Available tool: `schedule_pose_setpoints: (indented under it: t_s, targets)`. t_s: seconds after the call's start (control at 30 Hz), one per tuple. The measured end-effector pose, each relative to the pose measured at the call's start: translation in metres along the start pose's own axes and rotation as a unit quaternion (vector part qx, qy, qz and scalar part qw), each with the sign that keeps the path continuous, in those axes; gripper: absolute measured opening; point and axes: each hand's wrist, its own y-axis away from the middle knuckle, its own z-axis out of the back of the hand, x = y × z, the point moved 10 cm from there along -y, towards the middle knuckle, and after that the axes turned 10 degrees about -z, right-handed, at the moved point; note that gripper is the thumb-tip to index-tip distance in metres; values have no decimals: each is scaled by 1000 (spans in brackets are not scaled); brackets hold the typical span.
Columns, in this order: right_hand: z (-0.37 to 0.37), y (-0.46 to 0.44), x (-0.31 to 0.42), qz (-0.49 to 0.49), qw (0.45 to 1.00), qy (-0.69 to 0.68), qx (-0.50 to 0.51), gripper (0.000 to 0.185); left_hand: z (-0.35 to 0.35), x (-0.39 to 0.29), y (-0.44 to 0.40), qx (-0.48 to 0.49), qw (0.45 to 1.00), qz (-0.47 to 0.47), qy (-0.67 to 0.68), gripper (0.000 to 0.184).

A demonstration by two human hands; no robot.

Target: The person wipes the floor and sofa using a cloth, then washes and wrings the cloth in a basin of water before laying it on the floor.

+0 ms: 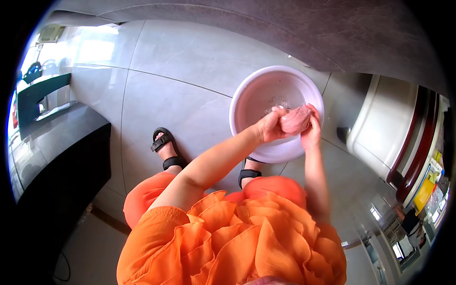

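Observation:
A pink wet cloth (295,120) is bunched between my hands above a pale pink basin (236,114) on the floor. My left hand (272,125) grips the cloth's left side, its fingers closed round it. At the right side, my right hand (312,128) also holds it, the fingers wrapped against the bundle. Water with some bubbles or splashes shows in the basin just behind the cloth. Both forearms reach forward over the basin's near rim.
Grey floor tiles (175,61) surround the basin. A white and dark red cabinet (382,123) stands at the right, a black glossy unit (66,152) at the left. A brown surface (304,28) crosses the top. My sandalled feet are near the basin. Another person (413,225) appears at the far right.

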Motion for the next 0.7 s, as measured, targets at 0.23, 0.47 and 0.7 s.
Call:
schedule_pose_setpoints:
  t_s: [0.23, 0.47, 0.7]
  targets:
    - [-48, 6, -34, -170, 966, -158, 117, 34, -7, 6, -7, 89, 985, -66, -129, 45]
    - [-38, -11, -38, -175, 979, 101, 27, 15, -8, -26, 8, 112, 757, -111, -634, 32]
    - [-34, -20, -52, -116, 984, 77, -112, 12, 12, -34, 2, -53, 481, -501, -718, 33]
